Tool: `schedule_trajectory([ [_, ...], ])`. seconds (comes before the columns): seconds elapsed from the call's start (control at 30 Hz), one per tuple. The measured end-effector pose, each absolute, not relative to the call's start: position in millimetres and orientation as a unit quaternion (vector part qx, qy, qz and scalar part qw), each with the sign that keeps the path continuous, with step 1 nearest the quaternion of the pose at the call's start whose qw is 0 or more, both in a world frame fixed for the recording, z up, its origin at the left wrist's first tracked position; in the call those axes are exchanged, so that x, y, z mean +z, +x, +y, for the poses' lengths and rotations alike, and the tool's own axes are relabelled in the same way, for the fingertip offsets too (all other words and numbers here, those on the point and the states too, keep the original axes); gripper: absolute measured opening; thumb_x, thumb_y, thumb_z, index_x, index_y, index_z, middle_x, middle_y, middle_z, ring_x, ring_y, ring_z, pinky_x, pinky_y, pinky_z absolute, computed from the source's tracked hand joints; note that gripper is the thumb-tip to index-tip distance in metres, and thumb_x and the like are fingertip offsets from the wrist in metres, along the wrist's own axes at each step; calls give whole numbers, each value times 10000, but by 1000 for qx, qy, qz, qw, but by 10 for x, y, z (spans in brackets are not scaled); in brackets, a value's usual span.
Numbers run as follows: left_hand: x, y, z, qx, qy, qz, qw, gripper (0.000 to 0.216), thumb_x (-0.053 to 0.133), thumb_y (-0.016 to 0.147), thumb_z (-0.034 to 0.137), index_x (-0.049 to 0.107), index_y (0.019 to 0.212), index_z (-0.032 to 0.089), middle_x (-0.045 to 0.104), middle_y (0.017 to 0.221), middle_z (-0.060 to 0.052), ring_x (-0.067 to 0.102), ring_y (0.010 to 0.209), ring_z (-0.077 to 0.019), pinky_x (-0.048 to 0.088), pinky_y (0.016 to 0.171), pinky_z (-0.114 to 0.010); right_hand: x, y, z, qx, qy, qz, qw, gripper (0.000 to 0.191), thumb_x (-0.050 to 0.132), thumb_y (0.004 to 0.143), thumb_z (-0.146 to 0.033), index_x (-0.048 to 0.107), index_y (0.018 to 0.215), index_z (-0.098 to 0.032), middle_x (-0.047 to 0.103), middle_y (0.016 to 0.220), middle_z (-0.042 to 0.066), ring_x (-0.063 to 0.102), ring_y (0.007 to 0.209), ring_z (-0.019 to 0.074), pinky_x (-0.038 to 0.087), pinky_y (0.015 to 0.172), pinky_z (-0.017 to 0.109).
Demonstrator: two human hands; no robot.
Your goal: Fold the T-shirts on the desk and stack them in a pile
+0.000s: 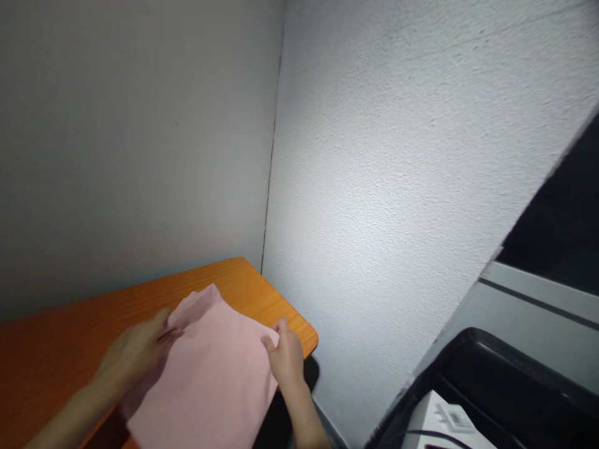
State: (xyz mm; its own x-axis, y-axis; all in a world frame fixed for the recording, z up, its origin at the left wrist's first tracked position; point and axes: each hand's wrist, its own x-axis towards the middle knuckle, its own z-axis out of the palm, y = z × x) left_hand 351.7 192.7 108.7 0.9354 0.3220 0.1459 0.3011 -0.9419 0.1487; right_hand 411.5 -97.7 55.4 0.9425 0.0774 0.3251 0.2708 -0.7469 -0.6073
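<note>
Pink cloth (210, 368) is lying on the orange table (56, 349), its long way running toward one o'clock. Right hand (286, 358) is pinching the cloth's three o'clock edge; left hand (133, 352) is pressing flat, fingers open, at nine o'clock.

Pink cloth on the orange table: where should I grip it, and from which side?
Grip the pink cloth at its two side edges, where the left hand and right hand already rest. It lies flat, its near end hanging past the orange table, so pinching from the sides looks easiest.
</note>
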Motion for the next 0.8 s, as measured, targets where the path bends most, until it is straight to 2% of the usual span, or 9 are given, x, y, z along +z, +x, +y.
schedule_trajectory([
  [0.07, 1197, 3789, 1717, 129, 986, 98, 42, 295, 346, 919, 427, 526, 925, 194, 695, 947, -76, 629, 821, -222, 400, 676, -280, 560, 4269, -1119, -159, -928, -63, 331, 143, 611, 855, -267, 501, 940, -229, 682, 841, 24, 667, 821, 232, 409, 690, 277],
  [0.13, 1191, 3953, 1472, 181, 981, 70, 19, 309, 349, 910, 340, 557, 1033, 148, 666, 1089, -142, 610, 989, -267, 424, 839, -352, 538, 4393, -1275, -174, -933, -34, 313, 121, 576, 866, -250, 489, 946, -229, 683, 822, 24, 669, 798, 232, 398, 656, 275],
  [0.2, 1056, 3990, 1190, 201, 976, 78, 15, 422, 334, 909, 314, 531, 1212, 97, 575, 1294, -196, 513, 1208, -303, 358, 1022, -436, 489, 4479, -1424, -182, -939, -7, 292, 108, 543, 877, -248, 480, 963, -230, 684, 792, 24, 671, 770, 239, 388, 625, 276],
  [0.3, 720, 3891, 756, 117, 983, 131, 53, 681, 329, 900, 472, 362, 1424, 37, 338, 1518, -236, 257, 1428, -352, 210, 1136, -572, 382, 4541, -1580, -185, -945, 18, 269, 114, 504, 900, -275, 469, 999, -229, 685, 767, 33, 675, 753, 257, 394, 612, 285],
  [0.4, 458, 3812, 448, 17, 984, 155, 82, 829, 250, 877, 612, 259, 1486, 50, 127, 1589, -208, 67, 1479, -356, 107, 1136, -657, 282, 4555, -1633, -198, -946, 19, 256, 146, 451, 927, -304, 459, 1044, -218, 693, 793, 61, 678, 769, 275, 418, 631, 304],
  [0.5, 397, 3885, 378, 6, 986, 151, 74, 827, 212, 880, 607, 215, 1497, 57, 48, 1590, -190, 2, 1480, -346, 48, 1138, -666, 224, 4577, -1637, -216, -943, 15, 253, 188, 417, 934, -311, 451, 1087, -207, 697, 835, 82, 678, 799, 282, 440, 656, 316],
  [0.67, 446, 4145, 522, 17, 990, 96, 102, 788, 216, 894, 544, 233, 1486, 24, 86, 1584, -190, 36, 1479, -327, 94, 1183, -569, 185, 4684, -1643, -230, -941, 7, 247, 217, 431, 917, -333, 472, 1085, -202, 697, 870, 99, 672, 820, 289, 459, 684, 330],
  [0.8, 385, 4203, 461, 29, 986, 127, 105, 759, 216, 903, 478, 199, 1485, -8, 104, 1584, -198, 34, 1479, -324, 95, 1191, -551, 119, 4800, -1659, -234, -939, -10, 254, 238, 407, 922, -371, 492, 1060, -198, 693, 858, 107, 671, 822, 292, 465, 680, 337],
])
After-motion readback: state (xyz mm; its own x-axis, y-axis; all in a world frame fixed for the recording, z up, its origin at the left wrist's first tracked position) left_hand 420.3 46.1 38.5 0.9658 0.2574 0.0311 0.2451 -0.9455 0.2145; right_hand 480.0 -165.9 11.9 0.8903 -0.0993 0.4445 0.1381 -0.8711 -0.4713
